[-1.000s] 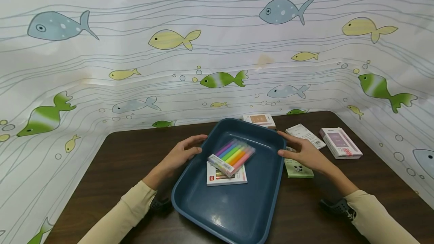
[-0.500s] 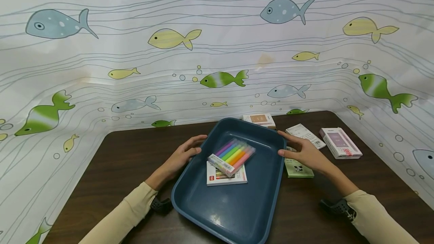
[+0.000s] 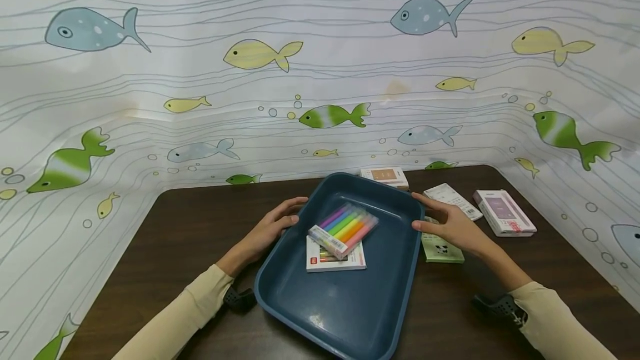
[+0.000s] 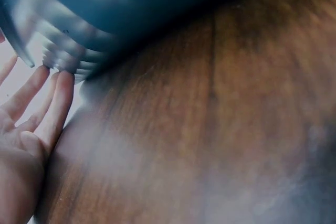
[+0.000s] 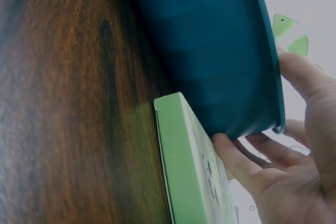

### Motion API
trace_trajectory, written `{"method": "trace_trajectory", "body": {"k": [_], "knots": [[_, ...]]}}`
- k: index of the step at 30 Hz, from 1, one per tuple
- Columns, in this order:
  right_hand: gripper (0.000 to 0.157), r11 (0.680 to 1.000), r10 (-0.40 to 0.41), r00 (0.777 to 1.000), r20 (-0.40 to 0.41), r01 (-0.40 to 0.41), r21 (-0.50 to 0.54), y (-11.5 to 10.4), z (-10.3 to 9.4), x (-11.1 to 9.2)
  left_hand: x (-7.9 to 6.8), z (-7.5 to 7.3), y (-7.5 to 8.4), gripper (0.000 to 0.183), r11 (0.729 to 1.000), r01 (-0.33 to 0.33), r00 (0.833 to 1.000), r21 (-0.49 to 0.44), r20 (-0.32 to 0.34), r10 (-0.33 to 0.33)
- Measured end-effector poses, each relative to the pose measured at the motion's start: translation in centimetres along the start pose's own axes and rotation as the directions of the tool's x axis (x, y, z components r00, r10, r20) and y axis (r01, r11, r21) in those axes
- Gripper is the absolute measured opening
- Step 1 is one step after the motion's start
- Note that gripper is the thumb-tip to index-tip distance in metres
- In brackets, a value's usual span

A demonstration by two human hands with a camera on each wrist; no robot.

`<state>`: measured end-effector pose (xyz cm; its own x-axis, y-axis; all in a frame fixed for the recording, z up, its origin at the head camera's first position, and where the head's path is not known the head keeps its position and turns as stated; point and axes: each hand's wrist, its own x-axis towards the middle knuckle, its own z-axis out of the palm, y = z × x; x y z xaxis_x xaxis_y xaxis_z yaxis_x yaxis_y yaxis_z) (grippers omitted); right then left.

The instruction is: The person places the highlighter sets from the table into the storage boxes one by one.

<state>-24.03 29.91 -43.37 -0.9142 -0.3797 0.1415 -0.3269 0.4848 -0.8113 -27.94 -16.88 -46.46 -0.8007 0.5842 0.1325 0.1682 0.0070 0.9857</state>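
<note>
A dark blue plastic tray [image 3: 345, 310] lies slanted on the table. Inside it, a clear pack of rainbow-coloured markers [image 3: 345, 229] overlaps a flat white box [image 3: 352, 263] with a window. My left hand [image 3: 267, 232] is at the tray's far left side; in the left wrist view its straight fingers [image 4: 60, 98] touch the outer wall. On the other side, my right hand [image 3: 455, 226] rests against the right wall, near the far corner. The right wrist view shows the thumb [image 5: 299, 72] by the rim and fingertips at the wall, beside a green box [image 5: 176, 145].
To the right of the tray lie a white printed box [image 3: 452, 200] and a white box with a purple panel [image 3: 505, 213]. Another white box [image 3: 385, 176] with a tan panel stands behind the tray. A fish-patterned sheet [image 3: 210, 88] hangs behind the table [image 3: 200, 221].
The head view has shifted slightly. Both hands stay at the tray's sides, and the tray and its contents keep their places.
</note>
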Motion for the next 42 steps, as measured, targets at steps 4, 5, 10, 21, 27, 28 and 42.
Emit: {"method": "trace_trajectory", "body": {"k": [4,5,10,21,27,28,42], "knots": [[0.072,1.000,-0.009,1.000,0.002,0.009,0.002,0.0,0.1,0.2,-0.1,-0.1,0.1,0.050,1.000,0.004,1.000,0.004,-0.016,-0.004],[0.073,1.000,-0.010,1.000,0.002,0.010,-0.001,0.0,0.1,0.2,-0.1,-0.1,0.2,0.050,1.000,0.008,1.000,0.006,-0.016,-0.008],[0.071,1.000,-0.007,1.000,-0.002,0.007,0.010,0.3,0.0,-0.1,-0.1,0.1,0.0,0.049,1.000,0.023,1.000,0.003,-0.005,-0.023],[0.069,1.000,-0.027,0.999,0.019,0.027,0.010,0.7,-0.9,-0.3,0.0,0.4,0.0,0.049,1.000,0.026,1.000,-0.011,-0.007,-0.026],[0.064,0.998,-0.036,0.999,-0.021,0.035,-0.045,0.7,-2.0,-0.1,0.0,0.1,-0.1,0.049,1.000,0.013,1.000,-0.004,-0.011,-0.013],[0.063,0.997,-0.038,0.999,-0.030,0.036,-0.064,0.6,-2.2,-0.1,0.0,0.1,0.0,0.050,1.000,0.008,1.000,-0.002,-0.010,-0.008],[0.053,0.970,-0.003,0.987,-0.160,-0.037,-0.241,2.9,-6.0,-3.2,-0.1,0.1,-0.1,0.050,1.000,0.013,1.000,0.004,-0.009,-0.013]]}}
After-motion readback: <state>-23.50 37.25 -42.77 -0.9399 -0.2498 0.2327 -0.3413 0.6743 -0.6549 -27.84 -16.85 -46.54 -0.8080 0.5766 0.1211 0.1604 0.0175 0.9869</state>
